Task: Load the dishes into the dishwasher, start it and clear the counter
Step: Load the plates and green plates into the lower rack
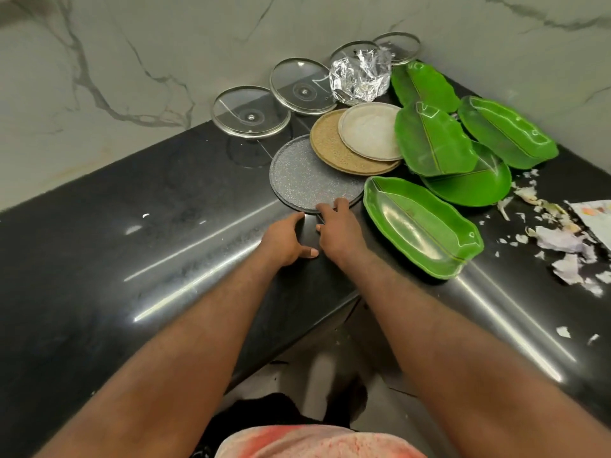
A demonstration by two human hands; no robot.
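Observation:
A grey speckled round plate (pixel 309 175) lies on the black counter (pixel 132 246). A tan plate (pixel 330 150) overlaps its far edge, and a pale plate (pixel 370 130) lies on the tan one. My right hand (pixel 337 231) touches the grey plate's near rim with its fingertips. My left hand (pixel 287 241) rests on the counter just short of that rim, fingers loosely bent, holding nothing. Several green leaf-shaped trays (pixel 420 226) lie to the right. Glass lids (pixel 251 112) lean against the marble wall.
Crumpled foil (pixel 360 76) sits behind the plates. Torn paper scraps and peelings (pixel 558 233) are scattered at the right of the counter. The counter's inner corner edge drops to the floor (pixel 330 368) in front of me.

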